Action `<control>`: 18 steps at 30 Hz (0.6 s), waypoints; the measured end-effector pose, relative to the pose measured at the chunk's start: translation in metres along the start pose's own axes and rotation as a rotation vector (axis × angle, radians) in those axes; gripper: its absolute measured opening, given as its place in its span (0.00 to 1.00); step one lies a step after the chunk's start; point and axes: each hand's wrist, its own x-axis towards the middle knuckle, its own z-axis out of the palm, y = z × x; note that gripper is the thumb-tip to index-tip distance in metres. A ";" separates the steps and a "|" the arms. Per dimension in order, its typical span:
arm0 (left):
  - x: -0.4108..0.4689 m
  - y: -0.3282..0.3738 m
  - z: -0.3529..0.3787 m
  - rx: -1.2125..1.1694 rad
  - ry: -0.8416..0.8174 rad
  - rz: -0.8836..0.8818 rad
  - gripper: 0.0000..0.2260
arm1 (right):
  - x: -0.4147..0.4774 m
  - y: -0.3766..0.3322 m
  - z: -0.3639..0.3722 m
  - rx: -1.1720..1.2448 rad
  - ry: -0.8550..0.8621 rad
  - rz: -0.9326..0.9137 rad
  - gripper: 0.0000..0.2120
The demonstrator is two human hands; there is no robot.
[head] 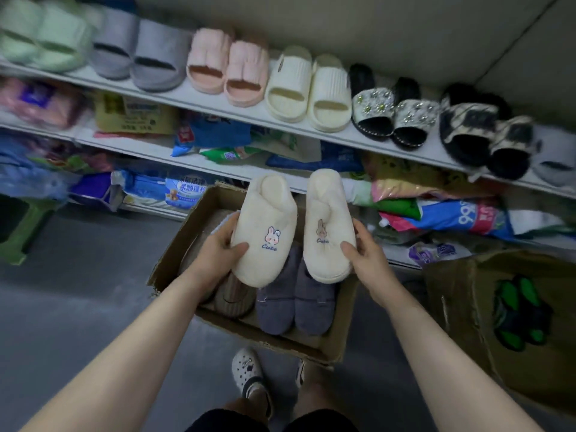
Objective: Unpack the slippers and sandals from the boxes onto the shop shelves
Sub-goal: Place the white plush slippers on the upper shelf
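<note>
1. Head view: left hand (223, 248) grips the left cream slipper (265, 226), thumb curled over its top; right hand (364, 255) grips the right cream slipper (328, 219) the same way.
2. Both slippers are held side by side, slightly apart, above the open cardboard box (280, 338); grey slippers (293, 296) lie inside it.
3. Beyond, the top shelf (202, 101) carries a row of sandals (288, 85); a second box (458, 294) stands at the right.

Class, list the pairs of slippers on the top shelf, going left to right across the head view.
Green pair → grey pair → pink pair → cream pair → black flower-studded pair → black-and-beige fuzzy pair.
</note>
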 end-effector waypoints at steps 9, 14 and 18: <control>-0.033 0.143 0.013 0.044 -0.047 0.317 0.30 | -0.067 -0.107 -0.069 0.061 0.112 -0.314 0.25; -0.058 0.228 0.021 0.016 -0.078 0.493 0.28 | -0.101 -0.183 -0.112 0.053 0.183 -0.524 0.25; -0.071 0.300 0.027 -0.026 -0.105 0.660 0.29 | -0.127 -0.242 -0.149 0.047 0.289 -0.688 0.23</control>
